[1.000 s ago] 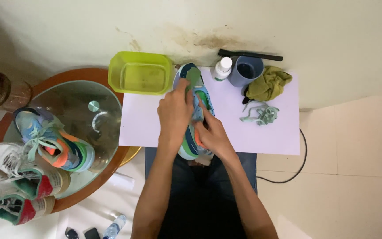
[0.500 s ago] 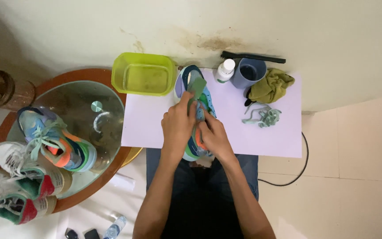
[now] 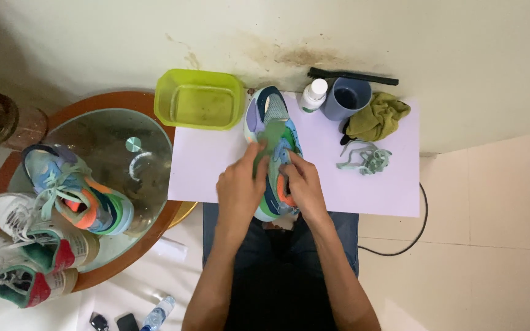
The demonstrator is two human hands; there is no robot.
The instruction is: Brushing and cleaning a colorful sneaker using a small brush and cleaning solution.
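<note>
Head view: left hand (image 3: 238, 187) and right hand (image 3: 302, 184) both grip one multicoloured sneaker (image 3: 271, 132); three more sneakers (image 3: 62, 202) sit on one round glass table (image 3: 148, 202); one green tub (image 3: 199, 98).

home floor: round glass table (image 3: 154, 132), worn sneakers (image 3: 38, 245).

Packages and screens: two bottles, one dark device.

White bottle (image 3: 311, 96) with white cap stands upright on the counter (image 3: 387, 190), touching the blue-grey cup (image 3: 346, 98), near the far edge. Clear plastic bottle (image 3: 156, 316) with blue label band lies on the floor at bottom left, just beside a small dark device (image 3: 125, 322), screen unlit.
</note>
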